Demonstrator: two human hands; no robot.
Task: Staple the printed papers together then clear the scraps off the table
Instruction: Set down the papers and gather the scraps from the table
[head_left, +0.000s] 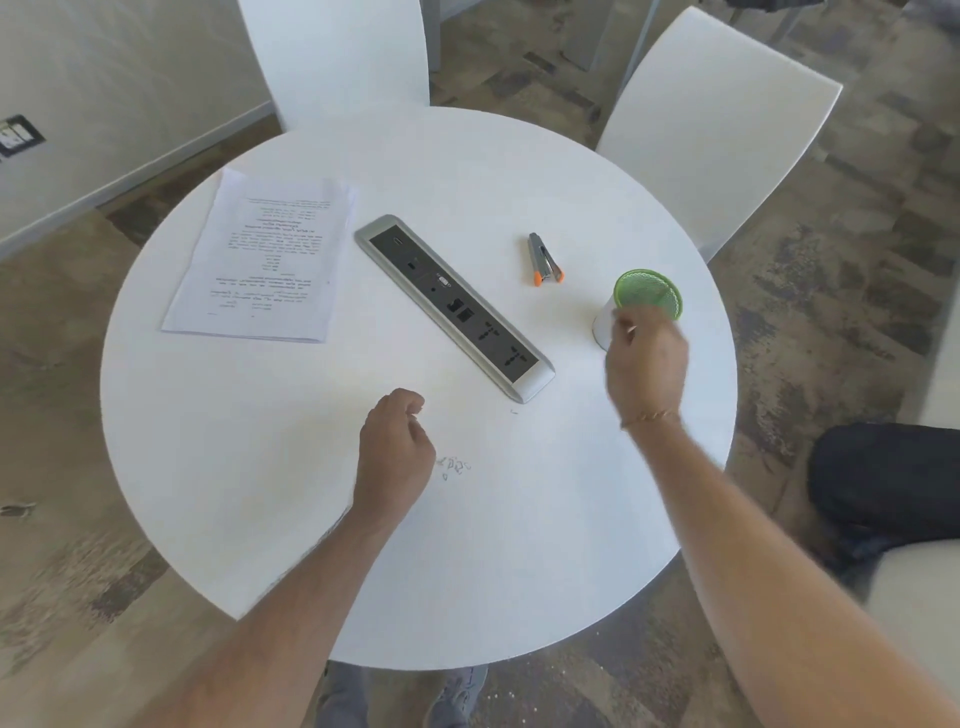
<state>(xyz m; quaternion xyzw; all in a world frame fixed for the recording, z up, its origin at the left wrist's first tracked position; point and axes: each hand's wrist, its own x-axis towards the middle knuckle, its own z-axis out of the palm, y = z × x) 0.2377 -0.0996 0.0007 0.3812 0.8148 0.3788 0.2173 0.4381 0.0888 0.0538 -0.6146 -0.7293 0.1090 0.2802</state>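
The printed papers (262, 260) lie stacked at the far left of the round white table (260, 467). A grey and orange stapler (544, 259) lies right of centre. Small staple scraps (454, 466) sit near the front, just right of my left hand (397, 449), whose fingers are curled; a tiny scrap seems to show at its fingertips. Another scrap (514, 412) lies near the socket strip. My right hand (644, 358) hovers at the green mesh cup (647, 296), fingers bunched and pinching a thin scrap, blurred by motion.
A grey socket strip (454, 306) runs diagonally across the table's middle. Two white chairs (717, 124) stand at the far side. A dark bag (883, 473) lies on the floor at right. A small white item (602, 325) stands beside the cup.
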